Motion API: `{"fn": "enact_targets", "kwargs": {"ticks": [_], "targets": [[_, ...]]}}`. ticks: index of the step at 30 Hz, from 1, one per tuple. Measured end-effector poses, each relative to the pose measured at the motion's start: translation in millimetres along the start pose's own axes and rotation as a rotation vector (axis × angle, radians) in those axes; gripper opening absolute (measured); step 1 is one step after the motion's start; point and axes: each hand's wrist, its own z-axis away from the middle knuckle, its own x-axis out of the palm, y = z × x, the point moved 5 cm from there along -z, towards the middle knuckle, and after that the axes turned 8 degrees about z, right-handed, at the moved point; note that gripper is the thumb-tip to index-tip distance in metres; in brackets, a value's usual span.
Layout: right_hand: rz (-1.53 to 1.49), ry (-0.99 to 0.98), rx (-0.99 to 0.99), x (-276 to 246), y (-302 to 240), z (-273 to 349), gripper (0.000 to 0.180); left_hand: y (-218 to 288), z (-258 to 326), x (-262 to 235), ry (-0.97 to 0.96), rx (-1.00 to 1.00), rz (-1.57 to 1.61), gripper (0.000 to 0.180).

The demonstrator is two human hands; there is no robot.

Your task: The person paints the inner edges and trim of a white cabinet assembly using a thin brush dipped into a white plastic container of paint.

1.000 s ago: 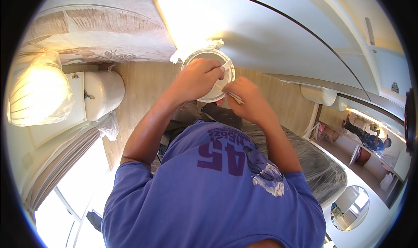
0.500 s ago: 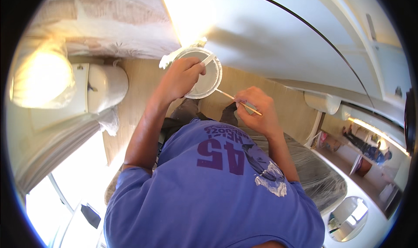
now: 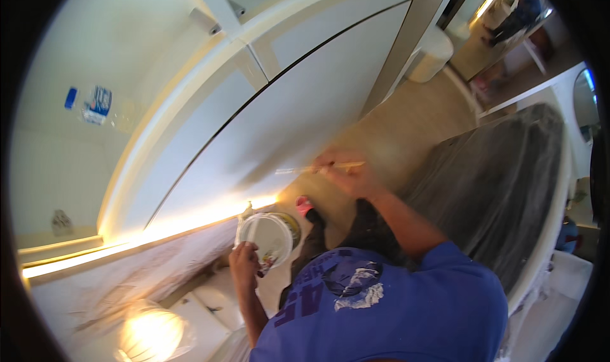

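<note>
My left hand (image 3: 245, 264) is closed at the left rim of a round white bucket (image 3: 291, 237), with a pale flat strip running along the rim from my fingers. Whitish material lies inside the bucket; a small dark and reddish patch near my fingers is unclear. Blurred by motion, my right hand (image 3: 346, 171) grips a thin paintbrush (image 3: 298, 170) by its wooden handle. The brush lies nearly level, its whitish end pointing left before a large white panel (image 3: 305, 101). Whether the tip touches the panel I cannot tell.
A lit strip (image 3: 82, 256) runs along the panel's lower edge. Plastic-covered dark upholstery (image 3: 489, 178) is at right. A glowing lamp (image 3: 151, 333) under plastic stands lower left. A plastic bottle (image 3: 97, 105) lies upper left. A red shoe (image 3: 304, 204) is on the floor.
My view has turned toward the white panel. The paintbrush has come out of the bucket and swung up beside the panel. My left hand stays at the bucket, now lower left in view.
</note>
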Motion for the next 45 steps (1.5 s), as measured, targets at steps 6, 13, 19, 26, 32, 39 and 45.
{"fn": "enact_targets", "kwargs": {"ticks": [6,13,19,26,32,39,45], "targets": [[0.155,0.392,-0.361,-33,-43,-45,0.019,17,7,12,0.004,-0.038,-0.053,0.025],[0.347,0.562,-0.707,-28,-76,-72,0.024,19,5,17,0.024,-0.050,-0.054,0.025],[0.405,0.579,-0.772,-20,-77,-81,0.023,14,2,17,-0.015,-0.043,-0.102,0.025],[0.449,0.590,-0.804,-16,-75,-83,0.023,9,3,15,-0.005,-0.071,-0.078,0.025],[0.458,0.603,-0.814,-17,-76,-83,0.024,6,5,14,0.012,-0.083,-0.059,0.024],[0.483,0.550,-0.764,-20,-70,-79,0.027,6,6,13,0.042,-0.079,-0.067,0.024],[0.467,0.589,-0.793,-21,-72,-78,0.026,9,6,14,0.037,-0.075,-0.078,0.025]]}}
